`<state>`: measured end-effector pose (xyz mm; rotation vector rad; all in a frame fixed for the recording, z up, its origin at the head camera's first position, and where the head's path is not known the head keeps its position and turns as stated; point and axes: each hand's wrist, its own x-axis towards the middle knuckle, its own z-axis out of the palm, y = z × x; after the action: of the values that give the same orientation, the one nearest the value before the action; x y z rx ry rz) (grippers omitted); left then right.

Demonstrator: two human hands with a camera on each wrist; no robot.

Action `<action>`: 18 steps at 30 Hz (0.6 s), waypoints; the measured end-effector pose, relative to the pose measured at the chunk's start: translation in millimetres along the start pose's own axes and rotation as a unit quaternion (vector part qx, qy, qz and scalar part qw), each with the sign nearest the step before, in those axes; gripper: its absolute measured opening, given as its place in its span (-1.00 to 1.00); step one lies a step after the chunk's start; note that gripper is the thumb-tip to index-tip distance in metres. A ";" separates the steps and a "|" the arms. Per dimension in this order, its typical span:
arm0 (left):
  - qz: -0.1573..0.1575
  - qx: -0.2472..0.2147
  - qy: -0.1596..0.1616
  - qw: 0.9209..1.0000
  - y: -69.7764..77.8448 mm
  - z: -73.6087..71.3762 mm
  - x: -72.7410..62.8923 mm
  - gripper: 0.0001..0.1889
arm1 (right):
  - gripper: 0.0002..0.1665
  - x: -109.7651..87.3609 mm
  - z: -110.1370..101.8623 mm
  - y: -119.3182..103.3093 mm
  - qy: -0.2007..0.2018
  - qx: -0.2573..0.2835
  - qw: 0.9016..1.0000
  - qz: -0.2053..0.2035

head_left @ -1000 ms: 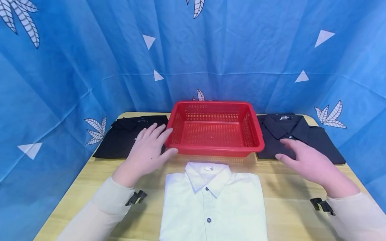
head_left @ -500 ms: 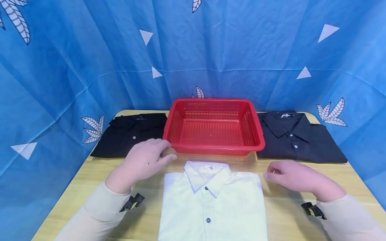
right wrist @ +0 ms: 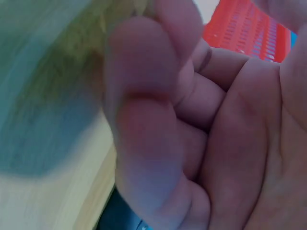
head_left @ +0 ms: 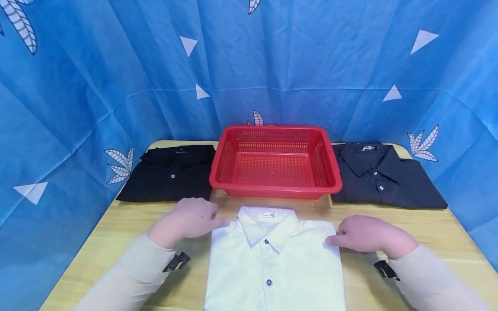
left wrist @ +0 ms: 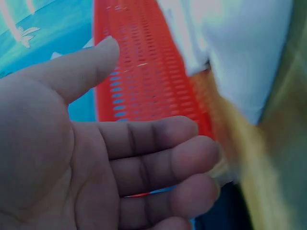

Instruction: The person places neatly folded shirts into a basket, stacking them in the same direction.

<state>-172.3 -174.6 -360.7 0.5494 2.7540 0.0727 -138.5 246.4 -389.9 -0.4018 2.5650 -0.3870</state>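
Observation:
A folded white button shirt point(head_left: 239, 268) lies collar-up at the front middle of the table. My left hand point(head_left: 190, 220) is at its left shoulder, thumb pointing toward the fabric. In the left wrist view, that hand's thumb and fingers point(left wrist: 163, 163) stand apart with nothing between them. At the shirt's right edge, my right hand point(head_left: 369, 233) has its thumb over the fabric in the head view. Its fingers point(right wrist: 148, 139) are curled toward the palm in the right wrist view; I cannot tell whether they hold the shirt's edge.
Behind the shirt stands a red perforated plastic basket point(head_left: 272, 190) with nothing in it. A folded black shirt point(head_left: 167, 185) lies to its left and a dark collared shirt point(head_left: 404, 190) to its right. A blue curtain point(head_left: 249, 52) hangs behind the wooden table point(head_left: 93, 255).
My left hand has come back from beside the basket to the white shirt's left shoulder. The right hand has moved left and nearer, from over the dark shirt to the white shirt's right edge.

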 end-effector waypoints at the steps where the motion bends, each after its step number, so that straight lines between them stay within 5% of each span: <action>1: -0.004 0.004 -0.011 1.000 0.8 3.1 1.1 -0.52 | -0.39 0.4 1.6 -1.8 -0.002 -0.005 1.000 0.000; 9: -0.011 0.033 -0.061 0.998 11.7 15.6 3.2 -0.47 | -0.36 3.3 10.7 -18.1 0.002 -0.047 0.999 0.003; 18: -0.024 0.052 -0.043 0.997 15.7 30.6 3.5 -0.44 | -0.38 5.9 19.3 -30.0 0.020 -0.080 0.996 0.016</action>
<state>-159.6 -159.2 -388.9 0.5021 2.6968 -0.1039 -127.0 213.1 -398.1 -0.4133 2.6464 -0.1800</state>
